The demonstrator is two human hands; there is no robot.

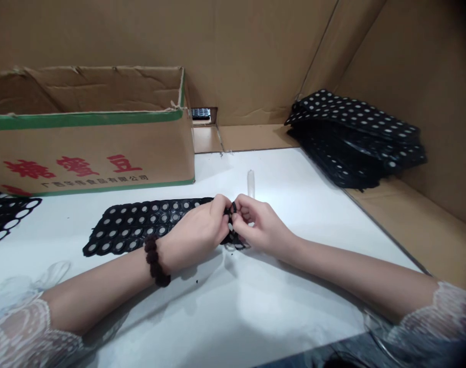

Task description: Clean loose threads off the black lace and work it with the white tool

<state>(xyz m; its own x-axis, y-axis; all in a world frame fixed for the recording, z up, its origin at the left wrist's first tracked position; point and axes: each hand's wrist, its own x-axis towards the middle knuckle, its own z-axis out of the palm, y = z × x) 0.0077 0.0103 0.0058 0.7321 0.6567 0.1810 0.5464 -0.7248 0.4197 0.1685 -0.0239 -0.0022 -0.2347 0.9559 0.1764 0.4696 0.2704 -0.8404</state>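
Note:
A black sheet of joined rings with pale round centres lies on the white table. At its right end, my left hand is closed on the sheet, thumb and fingers pinched together. Fingertip to fingertip with it, my right hand pinches the sheet's right edge, which is lifted slightly. A small black piece shows between the two hands; whether it is still joined to the sheet is hidden by the fingers. Just behind my right hand lies a short clear tube.
A cardboard box with green edges stands at the back left. Stacked black dotted sheets lean at the back right. Black sheet webbing with empty rings lies at the far left. Cardboard walls close off the back and right.

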